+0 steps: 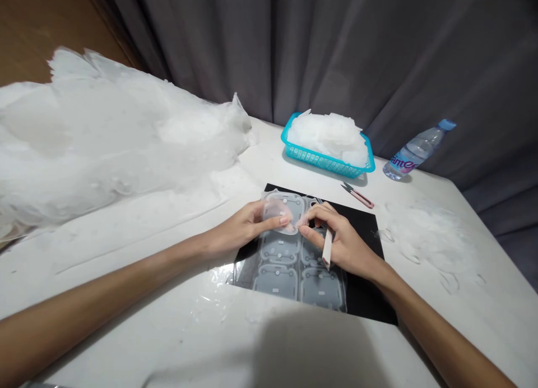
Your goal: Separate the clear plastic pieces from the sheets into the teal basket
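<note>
the moulded plastic sheet (294, 276) lies on a black mat (365, 298), under both hands. just above it the left hand (239, 231) pinches a clear piece (277, 211). the right hand (340, 242), fingers curled around a pale tool (327, 248), touches that piece's edge. farther back lie snips (357, 194) and a blue basket (323, 162).

sheet (294, 264) on mat (370, 298) | basket (328, 161) behind | bottle (414, 152) right of basket

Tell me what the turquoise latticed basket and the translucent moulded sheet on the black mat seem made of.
Turquoise latticed basket: likely rigid glossy plastic, moulded grid walls. Translucent moulded sheet: probably thin soft plastic or silicone, slightly shiny; the black mat shows through. Left hand pinches a cloudy oval piece, right hand a pale stick.
</note>
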A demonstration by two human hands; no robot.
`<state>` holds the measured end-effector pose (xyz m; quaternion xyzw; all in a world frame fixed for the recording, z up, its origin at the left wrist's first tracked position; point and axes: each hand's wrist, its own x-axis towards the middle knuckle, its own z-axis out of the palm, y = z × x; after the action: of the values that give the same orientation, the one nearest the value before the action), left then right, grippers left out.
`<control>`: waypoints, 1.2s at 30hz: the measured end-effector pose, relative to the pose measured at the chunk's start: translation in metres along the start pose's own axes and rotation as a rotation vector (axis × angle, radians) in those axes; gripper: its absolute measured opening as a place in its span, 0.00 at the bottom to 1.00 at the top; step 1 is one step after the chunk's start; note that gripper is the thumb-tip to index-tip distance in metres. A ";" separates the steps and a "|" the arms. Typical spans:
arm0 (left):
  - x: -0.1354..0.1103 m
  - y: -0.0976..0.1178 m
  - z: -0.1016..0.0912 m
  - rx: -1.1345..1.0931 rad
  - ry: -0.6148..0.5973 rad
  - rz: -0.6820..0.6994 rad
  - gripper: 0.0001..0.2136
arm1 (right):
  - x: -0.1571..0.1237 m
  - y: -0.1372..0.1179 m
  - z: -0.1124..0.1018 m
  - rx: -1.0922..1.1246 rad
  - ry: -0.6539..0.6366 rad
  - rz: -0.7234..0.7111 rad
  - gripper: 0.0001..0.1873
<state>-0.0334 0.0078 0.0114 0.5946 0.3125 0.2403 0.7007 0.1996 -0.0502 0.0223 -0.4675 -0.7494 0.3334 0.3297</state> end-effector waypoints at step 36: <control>0.002 -0.017 0.028 0.861 -0.155 0.359 0.26 | -0.062 -0.001 -0.022 -0.016 -0.037 0.161 0.07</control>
<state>-0.0120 -0.0130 -0.0028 0.8919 0.2228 0.1609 0.3591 0.2377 -0.1031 0.0240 -0.5227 -0.7178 0.3616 0.2842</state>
